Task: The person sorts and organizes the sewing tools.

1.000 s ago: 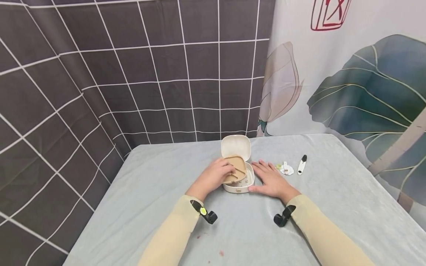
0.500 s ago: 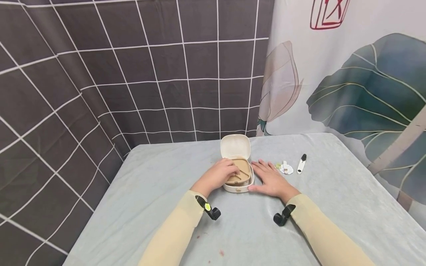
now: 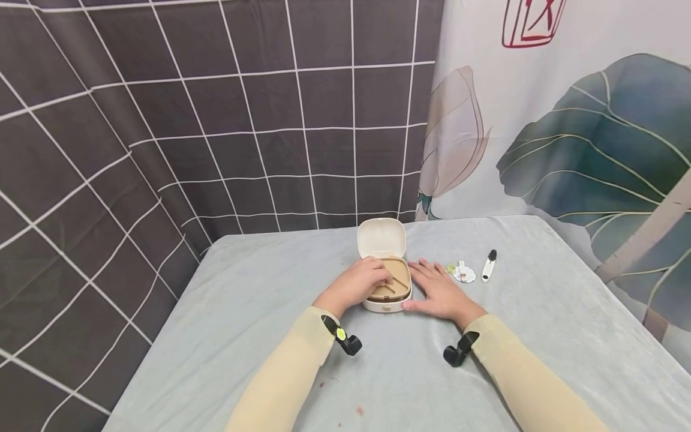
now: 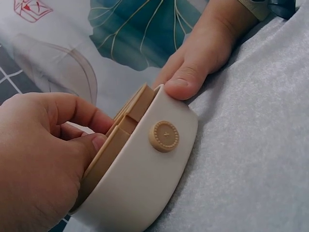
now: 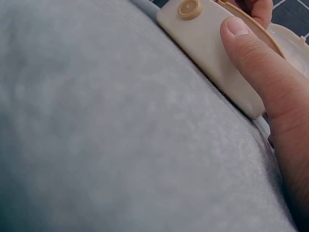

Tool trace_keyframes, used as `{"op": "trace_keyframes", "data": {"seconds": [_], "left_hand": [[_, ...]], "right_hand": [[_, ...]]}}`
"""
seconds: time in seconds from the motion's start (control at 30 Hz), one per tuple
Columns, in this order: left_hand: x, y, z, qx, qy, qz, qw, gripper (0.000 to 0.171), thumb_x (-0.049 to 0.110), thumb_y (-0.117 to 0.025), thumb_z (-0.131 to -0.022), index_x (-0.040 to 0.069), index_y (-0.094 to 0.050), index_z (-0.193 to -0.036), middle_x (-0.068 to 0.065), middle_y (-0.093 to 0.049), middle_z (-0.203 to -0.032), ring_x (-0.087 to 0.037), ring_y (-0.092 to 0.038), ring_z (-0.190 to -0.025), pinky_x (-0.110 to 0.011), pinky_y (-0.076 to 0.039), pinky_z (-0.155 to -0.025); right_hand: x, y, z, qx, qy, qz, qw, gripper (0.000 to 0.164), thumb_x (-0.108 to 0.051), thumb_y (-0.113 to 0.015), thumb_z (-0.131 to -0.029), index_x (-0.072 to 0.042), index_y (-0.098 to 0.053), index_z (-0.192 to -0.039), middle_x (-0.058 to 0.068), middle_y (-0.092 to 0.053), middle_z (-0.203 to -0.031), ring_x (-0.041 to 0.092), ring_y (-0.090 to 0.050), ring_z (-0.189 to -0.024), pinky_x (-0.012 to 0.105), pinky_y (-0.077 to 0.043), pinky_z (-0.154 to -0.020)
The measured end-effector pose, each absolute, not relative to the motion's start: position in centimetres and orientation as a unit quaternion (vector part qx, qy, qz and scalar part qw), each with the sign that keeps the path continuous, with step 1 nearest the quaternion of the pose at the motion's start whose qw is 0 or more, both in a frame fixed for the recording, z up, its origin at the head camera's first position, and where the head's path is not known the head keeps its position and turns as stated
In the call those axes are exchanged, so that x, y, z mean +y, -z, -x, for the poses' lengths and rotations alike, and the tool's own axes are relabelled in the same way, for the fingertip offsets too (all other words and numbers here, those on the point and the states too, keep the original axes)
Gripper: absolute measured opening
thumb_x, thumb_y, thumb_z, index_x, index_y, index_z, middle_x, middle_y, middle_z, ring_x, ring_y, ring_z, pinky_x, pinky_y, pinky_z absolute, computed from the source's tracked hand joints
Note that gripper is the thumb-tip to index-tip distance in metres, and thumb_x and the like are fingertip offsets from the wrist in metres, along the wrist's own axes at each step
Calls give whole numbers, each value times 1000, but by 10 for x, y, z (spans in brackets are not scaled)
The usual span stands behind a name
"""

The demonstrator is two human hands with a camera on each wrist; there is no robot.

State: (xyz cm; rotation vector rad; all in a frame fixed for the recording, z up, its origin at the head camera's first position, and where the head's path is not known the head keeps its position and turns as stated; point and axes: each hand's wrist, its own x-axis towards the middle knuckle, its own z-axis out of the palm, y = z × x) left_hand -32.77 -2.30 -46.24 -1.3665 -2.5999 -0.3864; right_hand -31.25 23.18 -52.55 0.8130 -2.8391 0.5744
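A cream box [image 3: 376, 306] with a round tan button [image 4: 164, 136] on its front stands on the cloth-covered table. Its lid [image 3: 381, 238] is raised at the back. With curled fingers and thumb, my left hand [image 3: 353, 283] pinches a tan divided tray [image 3: 400, 270], which sits partly inside the box. In the left wrist view the tray's edge [image 4: 139, 103] sticks up above the box rim. My right hand [image 3: 441, 295] lies beside the box with fingers straight, its thumb [image 5: 246, 43] against the box wall. The tray hides the box's inside.
Right of my right hand lie a white scalloped piece [image 3: 464, 273] and a small green item [image 3: 451, 269], partly overlapping. Farther right is a slim white tool with a black end [image 3: 489, 266]. A dark grid curtain [image 3: 324, 150] hangs behind the table.
My left hand has moved right with the tan tray, which was tilted over the box's left side and now sits lower and more level in it. The right hand has stayed put.
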Motion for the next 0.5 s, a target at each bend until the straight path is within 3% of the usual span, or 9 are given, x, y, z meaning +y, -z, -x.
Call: {"op": "trace_keyframes", "data": {"seconds": [0.5], "left_hand": [[-23,465,327,-872,130,464,85,12,20,-65,-97,20,-75,-104,4,-65,-107,-14,-59,-110,-27,-45,-100]], "right_hand": [[231,524,312,-940,-196,-272,67,96,-66,-67,-84,-6,-41,-154,16,-42,-157,42,-25,-149,64,-13,-119]]}}
